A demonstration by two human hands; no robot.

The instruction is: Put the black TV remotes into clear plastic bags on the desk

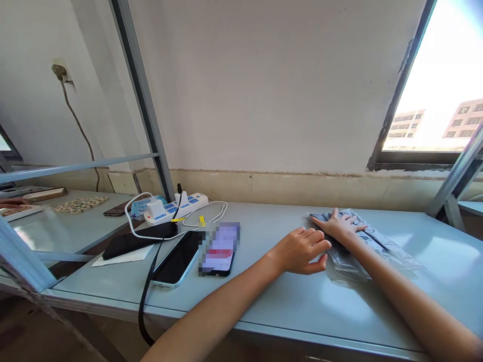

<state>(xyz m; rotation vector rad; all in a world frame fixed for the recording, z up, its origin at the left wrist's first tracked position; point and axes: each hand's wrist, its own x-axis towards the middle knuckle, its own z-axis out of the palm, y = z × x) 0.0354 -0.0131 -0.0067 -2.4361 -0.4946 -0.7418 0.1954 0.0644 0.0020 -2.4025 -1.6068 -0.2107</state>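
My right hand (341,226) lies with its fingers spread on a clear plastic bag (381,246) with something dark and folded inside. The contents are partly hidden under that hand, so I cannot tell their kind. To the left of the bag, my left hand (302,251) is over the table, fingers loosely bent and the thumb a little apart. Nothing shows in it. Nearest to this hand on its left is a phone with a lit, blurred screen (221,251).
A dark-screened phone (179,259) and a black flat item (139,240) on white paper lie on the pale table (271,306). Behind them, a white power strip (177,208) holds chargers and cables. A black strap (145,296) hangs over the front edge. Metal posts (141,95) flank the table.
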